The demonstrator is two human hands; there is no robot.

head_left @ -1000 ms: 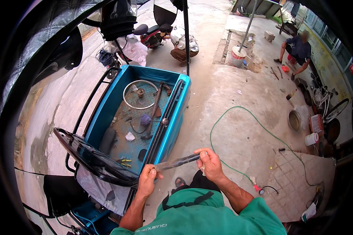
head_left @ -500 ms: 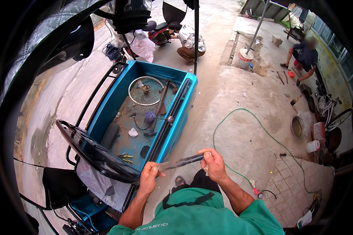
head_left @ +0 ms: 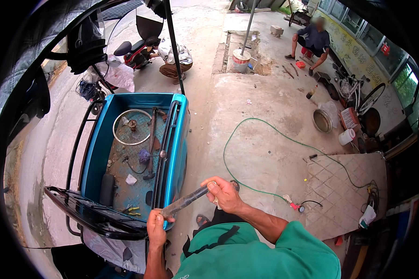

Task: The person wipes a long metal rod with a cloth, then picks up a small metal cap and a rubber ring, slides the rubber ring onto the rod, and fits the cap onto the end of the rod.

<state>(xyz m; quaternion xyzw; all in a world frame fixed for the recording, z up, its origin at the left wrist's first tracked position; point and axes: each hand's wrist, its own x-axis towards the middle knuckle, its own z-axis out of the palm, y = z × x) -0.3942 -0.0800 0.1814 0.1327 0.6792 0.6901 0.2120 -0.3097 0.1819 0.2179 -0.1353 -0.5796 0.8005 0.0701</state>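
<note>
My left hand (head_left: 157, 228) and my right hand (head_left: 227, 195) grip the two ends of a dark tube-like strip (head_left: 187, 200). The strip slants up from left to right in front of my green shirt. It is black toward the right hand and dusty grey-brown toward the left. Whether it is hollow I cannot tell. My left fingers close round the lower end, close to the corner of a blue cargo bed (head_left: 181, 135). My right thumb presses on the upper end, and the other fingers curl behind it.
In the bed lie a wheel rim (head_left: 149, 132), a long rusty tool and yellow-handled pliers (head_left: 133, 211). A green hose (head_left: 225, 151) loops over the concrete to a red-fitted gauge (head_left: 301, 209). A metal basin (head_left: 322, 121) stands to the right. Two people crouch or sit farther off.
My view has swung to the right, so the cargo bed sits farther left. Both hands still hold the strip, now at a steeper slant with the right end raised.
</note>
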